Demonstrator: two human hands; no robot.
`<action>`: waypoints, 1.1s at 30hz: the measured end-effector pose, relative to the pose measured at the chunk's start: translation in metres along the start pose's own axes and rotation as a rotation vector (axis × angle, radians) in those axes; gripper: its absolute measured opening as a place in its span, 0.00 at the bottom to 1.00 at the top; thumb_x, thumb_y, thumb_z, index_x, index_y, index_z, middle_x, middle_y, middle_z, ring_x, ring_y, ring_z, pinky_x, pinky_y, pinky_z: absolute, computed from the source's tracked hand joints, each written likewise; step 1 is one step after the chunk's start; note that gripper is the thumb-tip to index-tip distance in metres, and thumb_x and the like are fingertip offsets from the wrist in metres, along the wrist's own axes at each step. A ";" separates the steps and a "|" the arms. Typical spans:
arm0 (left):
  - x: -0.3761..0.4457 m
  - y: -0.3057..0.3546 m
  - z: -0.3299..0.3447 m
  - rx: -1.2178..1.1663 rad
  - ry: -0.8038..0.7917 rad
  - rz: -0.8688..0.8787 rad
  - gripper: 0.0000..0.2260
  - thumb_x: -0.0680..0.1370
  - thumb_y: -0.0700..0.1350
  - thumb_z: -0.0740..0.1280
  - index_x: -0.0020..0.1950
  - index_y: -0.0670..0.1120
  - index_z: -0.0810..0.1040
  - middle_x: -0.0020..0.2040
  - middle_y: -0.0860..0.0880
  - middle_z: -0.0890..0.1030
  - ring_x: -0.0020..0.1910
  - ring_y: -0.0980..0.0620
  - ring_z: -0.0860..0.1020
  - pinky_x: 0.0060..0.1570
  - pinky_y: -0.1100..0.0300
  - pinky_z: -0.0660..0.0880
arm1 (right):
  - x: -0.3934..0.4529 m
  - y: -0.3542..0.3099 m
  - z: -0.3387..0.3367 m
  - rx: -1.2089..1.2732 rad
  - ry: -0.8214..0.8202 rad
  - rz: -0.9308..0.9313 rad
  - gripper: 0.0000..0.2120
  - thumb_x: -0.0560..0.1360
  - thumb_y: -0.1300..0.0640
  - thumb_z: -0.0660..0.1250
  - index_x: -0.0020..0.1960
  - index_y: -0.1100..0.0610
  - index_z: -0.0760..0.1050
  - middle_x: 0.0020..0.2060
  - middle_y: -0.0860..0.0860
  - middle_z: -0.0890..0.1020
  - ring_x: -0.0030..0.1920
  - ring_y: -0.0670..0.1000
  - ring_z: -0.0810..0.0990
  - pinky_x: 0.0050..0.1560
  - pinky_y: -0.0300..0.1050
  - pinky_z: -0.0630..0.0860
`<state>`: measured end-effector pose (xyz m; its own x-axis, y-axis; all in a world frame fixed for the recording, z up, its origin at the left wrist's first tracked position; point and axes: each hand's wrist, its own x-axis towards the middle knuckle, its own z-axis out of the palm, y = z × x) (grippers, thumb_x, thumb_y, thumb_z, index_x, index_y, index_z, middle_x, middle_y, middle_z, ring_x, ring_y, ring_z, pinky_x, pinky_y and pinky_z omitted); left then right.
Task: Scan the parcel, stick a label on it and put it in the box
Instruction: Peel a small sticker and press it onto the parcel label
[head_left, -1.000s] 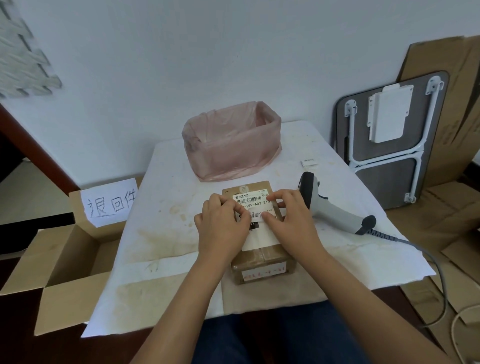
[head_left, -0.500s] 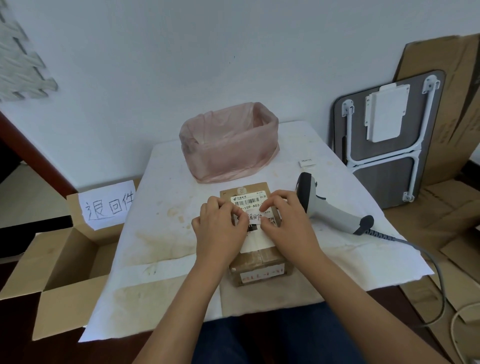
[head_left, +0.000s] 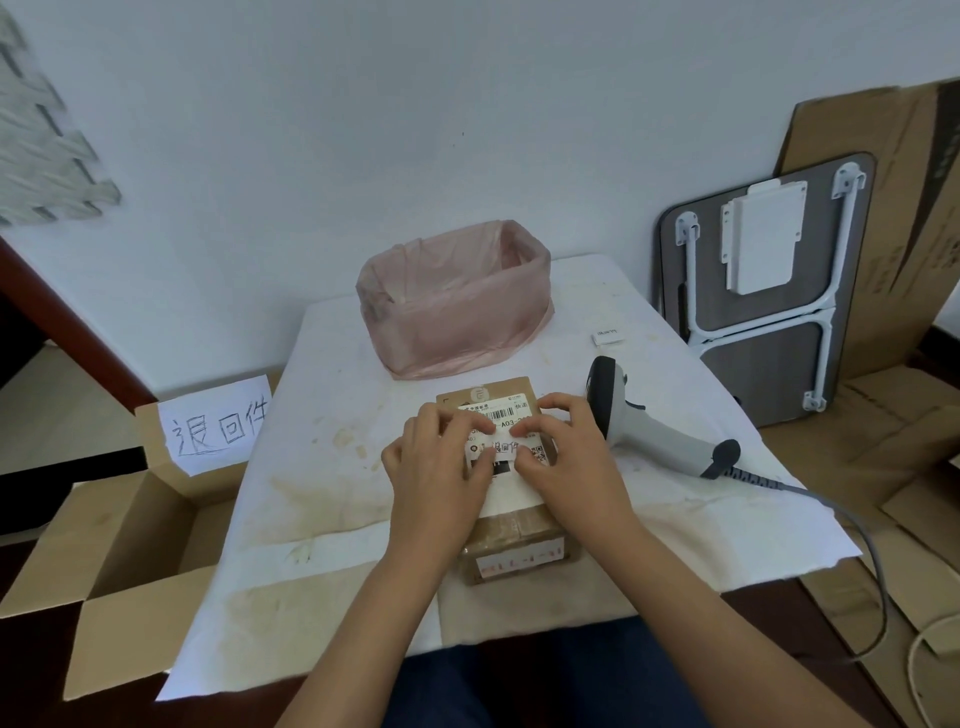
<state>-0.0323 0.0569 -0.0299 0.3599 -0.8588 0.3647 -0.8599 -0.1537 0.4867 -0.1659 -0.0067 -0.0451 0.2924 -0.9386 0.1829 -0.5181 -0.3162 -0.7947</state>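
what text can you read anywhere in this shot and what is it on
"退回件": handwritten on the white paper sign taped to the open cardboard box left of the table.
"退回件": handwritten on the small white sticker both hands press onto the brown cardboard parcel.
"A03": part of a code under the barcode on the parcel's white shipping label; the rest is hidden or too small.
Small white tag on the table: too small to read.
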 end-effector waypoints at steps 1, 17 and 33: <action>0.000 0.001 0.000 0.025 -0.002 0.057 0.08 0.75 0.46 0.72 0.51 0.57 0.81 0.52 0.57 0.71 0.56 0.55 0.71 0.55 0.59 0.55 | 0.000 0.000 0.000 0.008 0.004 -0.003 0.10 0.73 0.54 0.68 0.53 0.50 0.81 0.63 0.41 0.68 0.58 0.42 0.72 0.53 0.46 0.78; 0.008 -0.006 -0.004 0.182 -0.096 0.050 0.13 0.76 0.62 0.66 0.58 0.62 0.83 0.57 0.58 0.72 0.60 0.55 0.71 0.64 0.51 0.58 | 0.001 0.003 0.002 0.028 0.008 -0.003 0.11 0.73 0.54 0.69 0.55 0.52 0.81 0.63 0.43 0.69 0.57 0.40 0.70 0.54 0.42 0.76; -0.004 -0.024 -0.015 0.250 -0.090 0.238 0.18 0.76 0.61 0.58 0.54 0.59 0.86 0.52 0.56 0.79 0.49 0.52 0.78 0.58 0.52 0.57 | 0.000 0.000 0.003 0.044 0.016 0.020 0.10 0.73 0.55 0.69 0.54 0.51 0.81 0.63 0.41 0.69 0.58 0.41 0.72 0.53 0.45 0.78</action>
<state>-0.0077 0.0715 -0.0312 0.1146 -0.9229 0.3677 -0.9819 -0.0490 0.1829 -0.1637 -0.0061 -0.0472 0.2691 -0.9468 0.1763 -0.4877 -0.2918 -0.8228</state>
